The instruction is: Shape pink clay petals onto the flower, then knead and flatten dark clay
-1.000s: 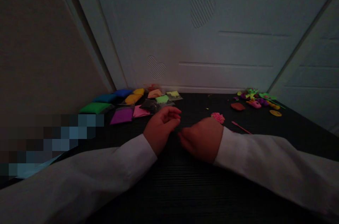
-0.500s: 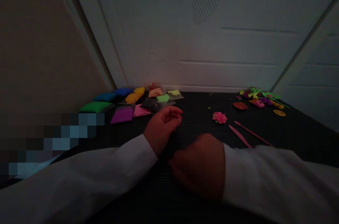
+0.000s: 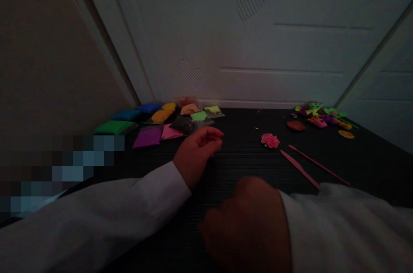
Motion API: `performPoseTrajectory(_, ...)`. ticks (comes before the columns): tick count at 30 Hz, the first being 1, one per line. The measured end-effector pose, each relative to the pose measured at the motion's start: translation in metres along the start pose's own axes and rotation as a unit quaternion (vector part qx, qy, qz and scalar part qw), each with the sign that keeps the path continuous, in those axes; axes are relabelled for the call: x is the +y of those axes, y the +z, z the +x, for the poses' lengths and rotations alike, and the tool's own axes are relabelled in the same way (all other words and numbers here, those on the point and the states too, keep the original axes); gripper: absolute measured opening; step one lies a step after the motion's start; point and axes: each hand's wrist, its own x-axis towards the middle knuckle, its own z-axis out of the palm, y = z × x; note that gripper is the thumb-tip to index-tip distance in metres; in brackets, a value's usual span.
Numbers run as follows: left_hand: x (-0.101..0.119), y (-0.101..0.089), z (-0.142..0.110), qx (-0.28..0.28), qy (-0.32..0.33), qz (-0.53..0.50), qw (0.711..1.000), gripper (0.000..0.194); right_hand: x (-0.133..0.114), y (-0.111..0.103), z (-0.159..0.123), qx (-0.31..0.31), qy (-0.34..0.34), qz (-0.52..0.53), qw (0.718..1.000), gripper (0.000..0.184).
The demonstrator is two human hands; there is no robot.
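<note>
My left hand (image 3: 198, 152) rests on the dark table, its fingers curled in and the thumb close to the fingertips. Whatever may lie between them is too small or dark to make out. Nearer to me, my right hand (image 3: 248, 225) is closed, knuckles up and slightly blurred; its fingertips and anything in them are hidden. Beyond the right hand sits a pink ruffled flower (image 3: 270, 140) with green bits at its edge. Beside it lie a pink knife-shaped modelling tool (image 3: 299, 168) and a thin pink stick tool (image 3: 318, 163).
Behind my left hand lie several packets of coloured clay, among them a purple packet (image 3: 147, 137), a green packet (image 3: 114, 127) and a black packet (image 3: 182, 124). At the far right are a reddish piece (image 3: 296, 125), a yellow disc (image 3: 346, 134) and colourful clay shapes (image 3: 318, 122). A white panel (image 3: 206, 28) stands behind.
My right hand has moved down toward me, away from the left hand, uncovering more of the two pink tools. My left hand stays nearly still. The view has tilted slightly downward.
</note>
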Motion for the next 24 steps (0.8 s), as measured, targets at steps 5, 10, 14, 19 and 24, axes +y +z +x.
performPoseTrajectory(5, -0.002, -0.001, 0.001, 0.0, -0.002, 0.01, 1.0, 0.014, 0.037, 0.009, 0.007, 0.148, 0.115, -0.083, 0.979, 0.037)
performPoseTrajectory(10, -0.004, -0.001, 0.002, 0.004, 0.009, 0.008, 1.0, 0.012, 0.012, 0.013, 0.002, 0.027, -0.019, -0.016, 0.999, 0.03)
performPoseTrajectory(14, -0.003, -0.001, 0.002, 0.007, 0.009, 0.009, 1.0, 0.011, 0.022, 0.009, 0.004, 0.127, 0.073, -0.066, 0.987, 0.033)
performPoseTrajectory(19, -0.005, -0.002, 0.003, 0.016, 0.02, 0.022, 0.999, 0.016, 0.012, 0.012, 0.001, 0.055, -0.052, -0.024, 0.997, 0.029)
performPoseTrajectory(24, -0.006, -0.003, 0.004, 0.02, 0.028, 0.026, 0.999, 0.019, 0.011, 0.006, 0.002, 0.073, 0.011, -0.036, 0.997, 0.031)
